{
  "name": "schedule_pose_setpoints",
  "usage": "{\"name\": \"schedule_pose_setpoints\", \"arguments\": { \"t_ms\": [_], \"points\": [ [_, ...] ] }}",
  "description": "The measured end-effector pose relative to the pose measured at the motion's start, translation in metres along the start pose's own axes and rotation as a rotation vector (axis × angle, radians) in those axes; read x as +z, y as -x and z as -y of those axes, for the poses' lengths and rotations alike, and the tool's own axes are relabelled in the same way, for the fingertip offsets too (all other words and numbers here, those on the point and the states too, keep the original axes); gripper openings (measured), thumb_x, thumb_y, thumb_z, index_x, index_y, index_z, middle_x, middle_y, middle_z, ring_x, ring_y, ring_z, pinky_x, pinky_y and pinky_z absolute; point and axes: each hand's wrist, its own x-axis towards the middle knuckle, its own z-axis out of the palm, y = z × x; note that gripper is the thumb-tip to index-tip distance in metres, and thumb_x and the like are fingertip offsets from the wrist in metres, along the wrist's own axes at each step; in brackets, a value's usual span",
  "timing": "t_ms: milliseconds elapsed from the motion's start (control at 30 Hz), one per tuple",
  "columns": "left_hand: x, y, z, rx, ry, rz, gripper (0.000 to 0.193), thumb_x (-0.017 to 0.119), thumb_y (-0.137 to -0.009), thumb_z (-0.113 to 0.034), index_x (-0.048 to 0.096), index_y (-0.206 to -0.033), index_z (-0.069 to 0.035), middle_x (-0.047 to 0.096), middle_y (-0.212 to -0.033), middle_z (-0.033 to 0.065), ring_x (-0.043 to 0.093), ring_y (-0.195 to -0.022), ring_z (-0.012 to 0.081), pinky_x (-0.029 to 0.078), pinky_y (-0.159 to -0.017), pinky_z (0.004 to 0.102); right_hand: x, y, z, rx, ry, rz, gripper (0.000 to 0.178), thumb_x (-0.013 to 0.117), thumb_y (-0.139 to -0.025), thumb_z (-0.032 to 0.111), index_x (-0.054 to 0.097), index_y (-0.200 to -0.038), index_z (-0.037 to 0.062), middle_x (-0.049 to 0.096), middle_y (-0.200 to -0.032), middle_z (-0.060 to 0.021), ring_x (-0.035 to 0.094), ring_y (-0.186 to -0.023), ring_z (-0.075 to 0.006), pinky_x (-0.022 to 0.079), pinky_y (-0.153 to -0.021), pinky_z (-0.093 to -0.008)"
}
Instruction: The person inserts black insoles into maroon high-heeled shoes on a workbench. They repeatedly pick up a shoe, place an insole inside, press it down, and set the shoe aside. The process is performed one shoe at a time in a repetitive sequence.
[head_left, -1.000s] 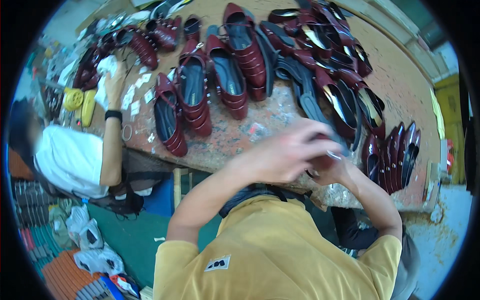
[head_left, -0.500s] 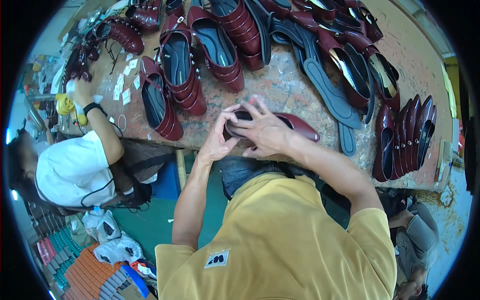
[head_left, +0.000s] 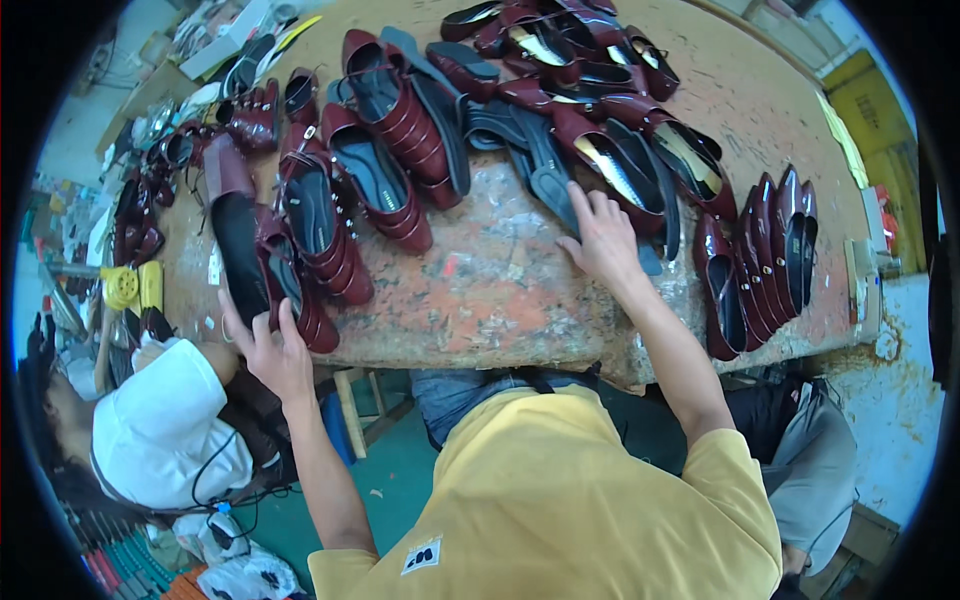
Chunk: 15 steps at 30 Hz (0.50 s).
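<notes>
At the far left, a person in a white shirt (head_left: pixel 165 420) sits beside the counter (head_left: pixel 490 300). The left hand (head_left: pixel 270 345) grips 1 dark red shoe (head_left: pixel 238 235) by its heel end, fingers and thumb around it; its toe points away, near the counter's left part. Just right of it are several strapped dark red shoes (head_left: pixel 318 215) with black insides. Further right, the right hand (head_left: pixel 605 235) is open, fingers extended and thumb apart, over grey insoles (head_left: pixel 552 190); contact is hard to tell. At the right end, narrow dark red shoes (head_left: pixel 765 265) stand packed together.
</notes>
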Motion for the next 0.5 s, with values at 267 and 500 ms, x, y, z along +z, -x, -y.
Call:
{"name": "schedule_pose_setpoints", "arguments": {
  "t_ms": [267,500],
  "points": [
    [0.022,-0.002,-0.005,-0.324,-0.434,0.653,0.046,0.060,-0.109,-0.032,0.067,-0.144,-0.002,0.061,-0.155,0.0265,0.058,-0.142,0.0454,0.038,-0.119,0.0639,-0.053,0.018,0.017,-0.293,-0.247,-0.193,0.040,0.072,-0.085,0.003,0.069,-0.125,0.0061,0.070,-0.105,-0.0123,0.071,-0.101,-0.0331,0.056,-0.091,-0.0470],
    [0.125,-0.096,-0.189,0.362,0.533,0.463,0.059,0.070,-0.092,0.003,0.059,-0.149,-0.004,0.049,-0.165,0.0188,0.049,-0.151,0.0417,0.041,-0.123,0.0525,-0.033,0.046,0.022,0.153,-0.739,0.048,0.040,0.077,-0.097,0.014,0.059,-0.132,0.0068,0.072,-0.104,-0.0201,0.074,-0.093,-0.0385,0.057,-0.082,-0.0480]
  ]
}}
